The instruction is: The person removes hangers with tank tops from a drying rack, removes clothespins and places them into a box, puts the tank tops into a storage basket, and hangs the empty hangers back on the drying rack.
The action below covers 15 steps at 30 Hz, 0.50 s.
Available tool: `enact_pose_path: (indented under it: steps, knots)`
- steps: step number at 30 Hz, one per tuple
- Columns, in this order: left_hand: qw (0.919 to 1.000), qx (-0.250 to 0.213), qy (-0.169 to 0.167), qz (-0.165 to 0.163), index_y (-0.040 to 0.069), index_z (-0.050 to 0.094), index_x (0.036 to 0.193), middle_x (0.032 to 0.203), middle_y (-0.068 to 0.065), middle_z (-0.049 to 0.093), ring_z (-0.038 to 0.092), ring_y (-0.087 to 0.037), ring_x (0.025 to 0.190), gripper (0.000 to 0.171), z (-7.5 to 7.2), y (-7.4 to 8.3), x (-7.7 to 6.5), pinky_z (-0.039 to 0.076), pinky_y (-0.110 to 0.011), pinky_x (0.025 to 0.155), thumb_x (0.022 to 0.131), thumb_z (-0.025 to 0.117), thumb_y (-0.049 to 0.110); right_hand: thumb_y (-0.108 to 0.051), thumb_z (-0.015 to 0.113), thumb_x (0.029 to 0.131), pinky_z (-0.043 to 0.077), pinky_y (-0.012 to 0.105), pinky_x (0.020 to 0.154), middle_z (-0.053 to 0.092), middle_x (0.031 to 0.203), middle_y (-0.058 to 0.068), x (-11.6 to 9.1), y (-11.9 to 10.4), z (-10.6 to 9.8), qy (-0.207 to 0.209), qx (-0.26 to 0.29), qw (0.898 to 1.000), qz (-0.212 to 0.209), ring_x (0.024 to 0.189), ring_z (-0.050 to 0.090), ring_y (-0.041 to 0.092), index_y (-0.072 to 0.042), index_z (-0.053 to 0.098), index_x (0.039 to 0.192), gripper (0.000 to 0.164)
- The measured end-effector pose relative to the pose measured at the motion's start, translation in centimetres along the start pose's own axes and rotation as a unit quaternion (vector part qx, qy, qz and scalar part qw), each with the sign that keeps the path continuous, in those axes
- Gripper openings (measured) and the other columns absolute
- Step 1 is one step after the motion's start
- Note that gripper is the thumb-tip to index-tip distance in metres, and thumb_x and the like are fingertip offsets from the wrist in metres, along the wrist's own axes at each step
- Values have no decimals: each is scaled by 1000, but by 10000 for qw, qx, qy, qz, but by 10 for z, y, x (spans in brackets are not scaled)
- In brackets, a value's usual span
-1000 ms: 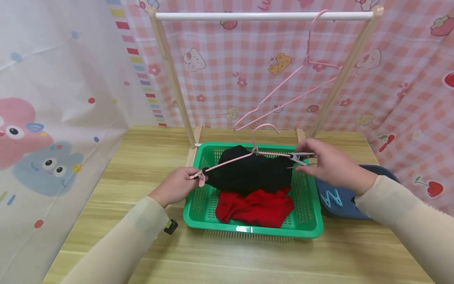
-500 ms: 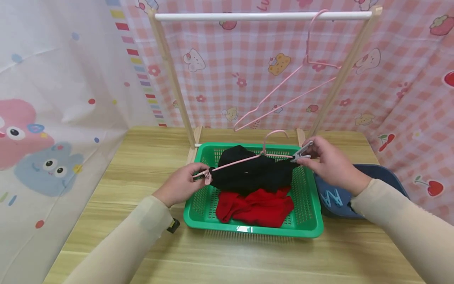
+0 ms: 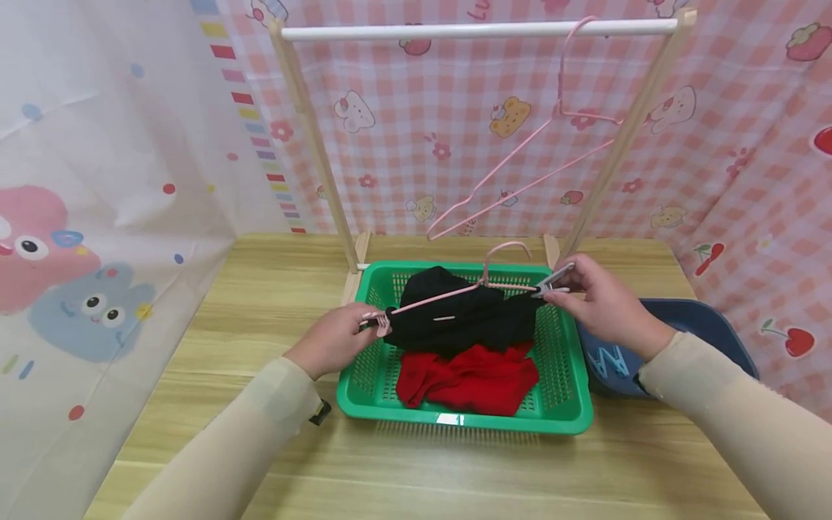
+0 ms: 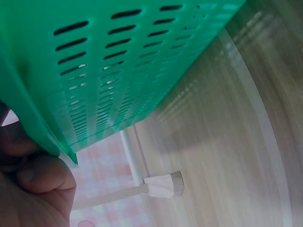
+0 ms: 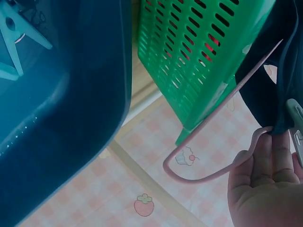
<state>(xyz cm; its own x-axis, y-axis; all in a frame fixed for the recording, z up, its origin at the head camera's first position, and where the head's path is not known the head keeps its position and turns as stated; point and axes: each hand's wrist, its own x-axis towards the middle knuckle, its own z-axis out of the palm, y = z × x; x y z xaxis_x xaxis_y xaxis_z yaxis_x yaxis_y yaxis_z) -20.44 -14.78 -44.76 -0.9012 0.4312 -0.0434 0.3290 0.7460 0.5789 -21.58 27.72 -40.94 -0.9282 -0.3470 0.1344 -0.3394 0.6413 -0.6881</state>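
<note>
Worktop [image 3: 416, 484] carries the green basket [image 3: 416, 417] right in front of me, prob. so the black garment [image 3: 471, 328] lies close, most of its weight borne there. Pink hanger [image 3: 432, 299] is over that cloth, held near both ends, prob. to spread it. My L hand [image 3: 334, 339] pinches the pink clip [image 3: 383, 325], my R hand [image 3: 614, 310] the grey clip [image 3: 546, 287]. Hanger's lower bar mostly hidden by cloth; basket wall blocks the pink clip in L wrist view; can't tell if either clip bites fabric.
</note>
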Motion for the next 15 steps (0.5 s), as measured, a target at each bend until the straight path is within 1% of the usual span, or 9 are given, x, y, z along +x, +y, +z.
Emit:
enact_pose_path:
  steps: [3,4,7,9,11,15]
  knots:
    - [9999,124,-44,-43,21,76,114,114,1,75,69,-22,107,17,0,2,0,55,-51,102,105,64,28,-10,71,101,55,18,80,72,111,11,0,3,1,80,174,9998,-81,96,66,-4,-4,53,125,30]
    - [9998,158,-58,-47,21,77,114,114,1,75,69,-21,107,17,0,3,0,55,-50,101,105,63,28,-9,70,101,55,18,80,72,110,11,0,5,2,95,265,9996,-89,95,65,-4,-3,53,127,31]
    - [9996,275,-71,-32,21,77,114,112,2,76,68,-20,101,18,1,3,1,56,-48,98,106,62,27,-7,68,102,55,19,79,71,108,13,-1,8,2,107,626,9980,-38,94,66,-1,-2,51,134,36]
    - [9994,335,-60,-4,20,77,114,110,3,76,66,-18,96,18,1,4,1,56,-47,95,106,62,27,-8,66,104,56,21,80,69,108,13,-2,10,3,77,893,9960,49,94,66,2,0,51,136,36]
    - [9993,361,-46,1,20,77,113,107,3,75,64,-17,92,18,1,4,1,56,-45,92,106,62,26,-9,64,105,57,22,81,67,110,10,-2,12,4,46,1138,9934,143,95,65,4,0,52,134,33]
    - [9994,357,-24,-20,20,77,114,100,3,74,61,-17,86,19,2,4,2,54,-42,86,106,61,27,-11,62,106,58,24,84,65,113,-2,-1,15,7,-5,1595,9869,251,98,65,6,0,55,128,26]
